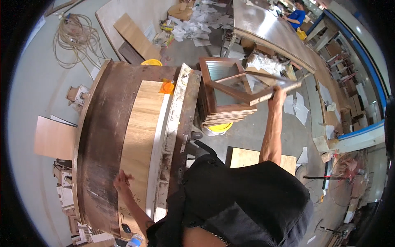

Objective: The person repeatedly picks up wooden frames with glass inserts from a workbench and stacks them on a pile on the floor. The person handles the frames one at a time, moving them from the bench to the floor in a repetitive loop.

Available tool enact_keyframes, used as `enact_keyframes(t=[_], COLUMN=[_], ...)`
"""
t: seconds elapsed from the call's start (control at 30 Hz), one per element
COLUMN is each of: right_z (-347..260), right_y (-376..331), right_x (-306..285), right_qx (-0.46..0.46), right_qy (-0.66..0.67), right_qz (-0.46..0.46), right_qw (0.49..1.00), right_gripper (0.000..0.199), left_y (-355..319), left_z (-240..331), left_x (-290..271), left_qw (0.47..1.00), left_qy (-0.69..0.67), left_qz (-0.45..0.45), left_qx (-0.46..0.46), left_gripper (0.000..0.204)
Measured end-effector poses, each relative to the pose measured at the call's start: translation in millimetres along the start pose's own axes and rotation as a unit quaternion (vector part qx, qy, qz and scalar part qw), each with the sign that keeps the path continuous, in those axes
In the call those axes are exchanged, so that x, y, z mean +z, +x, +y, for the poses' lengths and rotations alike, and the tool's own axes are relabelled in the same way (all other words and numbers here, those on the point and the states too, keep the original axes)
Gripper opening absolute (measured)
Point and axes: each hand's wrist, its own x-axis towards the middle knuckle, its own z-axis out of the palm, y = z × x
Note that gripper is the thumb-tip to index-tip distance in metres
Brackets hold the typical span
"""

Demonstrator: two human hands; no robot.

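My right hand is raised to the right and grips the corner of a brown wooden frame with a glass pane, held tilted above a stack of similar frames. My left hand rests with fingers spread on a light wood-grain panel that lies on a dark, worn workbench. A white glue-stained strip runs along the panel's right edge.
An orange object sits at the panel's far end. A yellow bucket stands under the frame stack. Coiled cable, loose boards and paper scraps lie on the floor. Another person in blue works at a long bench.
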Motion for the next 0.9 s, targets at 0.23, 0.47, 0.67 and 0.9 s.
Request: enact_keyframes(t=[0.23,0.47,0.67,0.9], right_z=[-171.4,-162.6,86.0,388.7], right_y=[-151.4,-292.8,-271.7,-466.7], right_x=[159.6,279.7,351.2,441.4], right_qx=[-0.105,0.022,0.169,0.106], right_qy=[-0.456,-0.313,-0.380,-0.432], right_qz=[-0.324,-0.501,-0.599,-0.769], right_qw=[0.823,0.807,0.684,0.460], right_gripper=[0.040,0.051,0.046,0.059], left_y=[64.7,87.2,78.7,120.1], left_z=[90.7,32.6,-9.2,-112.6], left_x=[13.0,6.9,-90.2,-200.3], left_qw=[0.972,0.975,0.980,0.882], left_qy=[-0.049,-0.165,-0.051,0.073], left_qz=[-0.106,-0.142,0.173,0.440], left_qx=[0.202,0.038,-0.083,-0.152], left_gripper=[0.041,0.058,0.081,0.073])
